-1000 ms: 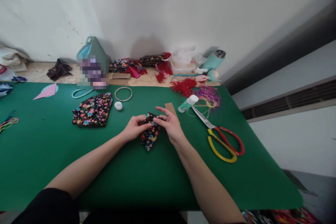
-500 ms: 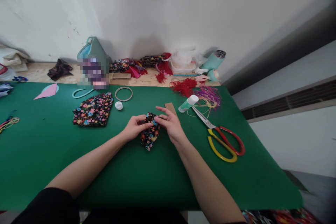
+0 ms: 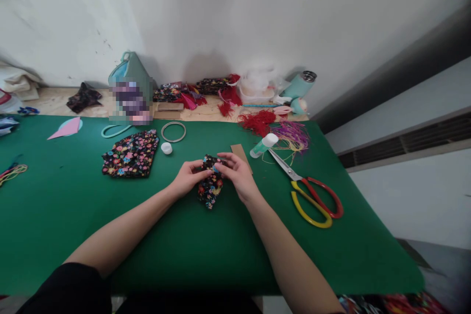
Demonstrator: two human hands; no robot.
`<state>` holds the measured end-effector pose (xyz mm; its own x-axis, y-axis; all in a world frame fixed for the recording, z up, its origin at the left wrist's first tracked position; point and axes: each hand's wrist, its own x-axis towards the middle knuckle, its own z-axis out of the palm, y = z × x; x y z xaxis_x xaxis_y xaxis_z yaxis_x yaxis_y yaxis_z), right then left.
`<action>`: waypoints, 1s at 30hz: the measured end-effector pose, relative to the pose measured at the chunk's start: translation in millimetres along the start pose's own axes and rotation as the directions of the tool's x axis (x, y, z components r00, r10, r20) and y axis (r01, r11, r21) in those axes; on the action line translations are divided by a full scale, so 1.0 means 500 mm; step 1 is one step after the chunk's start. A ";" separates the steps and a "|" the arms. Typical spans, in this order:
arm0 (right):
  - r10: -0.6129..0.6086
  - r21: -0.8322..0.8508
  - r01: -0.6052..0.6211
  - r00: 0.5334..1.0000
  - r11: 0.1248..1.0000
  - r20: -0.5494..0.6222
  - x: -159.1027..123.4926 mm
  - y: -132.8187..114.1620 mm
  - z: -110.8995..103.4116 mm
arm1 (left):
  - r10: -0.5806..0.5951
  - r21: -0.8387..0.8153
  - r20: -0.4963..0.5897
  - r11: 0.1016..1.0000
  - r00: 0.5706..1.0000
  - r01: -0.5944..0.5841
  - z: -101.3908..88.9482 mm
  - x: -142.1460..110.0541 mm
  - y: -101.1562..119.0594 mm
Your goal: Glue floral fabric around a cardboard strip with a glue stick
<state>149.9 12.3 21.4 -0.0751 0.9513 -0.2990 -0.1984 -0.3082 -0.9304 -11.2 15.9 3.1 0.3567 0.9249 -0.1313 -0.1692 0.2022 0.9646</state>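
Note:
A small piece of black floral fabric (image 3: 210, 189) is pinched between my two hands above the green mat (image 3: 176, 250). My left hand (image 3: 188, 177) grips its upper left side, thumb on top. My right hand (image 3: 238, 176) is closed on the upper right side, its thumb pressing the cloth near the left thumb. The fingers beneath the fabric are partly hidden. Beyond my right hand lies a brown cardboard strip (image 3: 241, 155). A larger stack of the same floral fabric (image 3: 131, 154) rests to the left of my hands.
On the right lie large scissors (image 3: 294, 174) with red and yellow handles, beside a glue stick (image 3: 262, 147). A white cap (image 3: 167, 148) and a ring-shaped roll (image 3: 173, 131) sit ahead. Red threads (image 3: 257, 121), a bottle (image 3: 300, 84) and a teal pouch (image 3: 143, 76) line the back.
The right hand's raised fingers have lowered and curled in toward the fabric. The fabric has shifted slightly between the hands; the other things stay put.

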 end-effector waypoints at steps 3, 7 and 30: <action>0.004 0.023 -0.003 1.000 1.000 -0.015 0.002 0.003 -0.002 | 0.014 0.020 0.034 1.000 0.999 -0.015 -0.001 -0.001 0.003; 0.017 0.052 -0.016 1.000 0.999 -0.011 0.004 0.001 -0.006 | 0.039 0.062 0.067 0.997 0.997 -0.043 -0.003 -0.002 0.005; -0.017 -0.249 0.058 0.986 0.967 0.166 -0.001 0.007 0.001 | -0.116 -0.366 -0.142 0.929 0.983 0.057 0.005 0.007 0.005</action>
<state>148.9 10.6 18.5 -0.2325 0.9415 -0.2441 0.0472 -0.2397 -0.9697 -7.9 18.6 5.7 0.2400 0.9313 -0.2738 -0.4734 0.3586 0.8046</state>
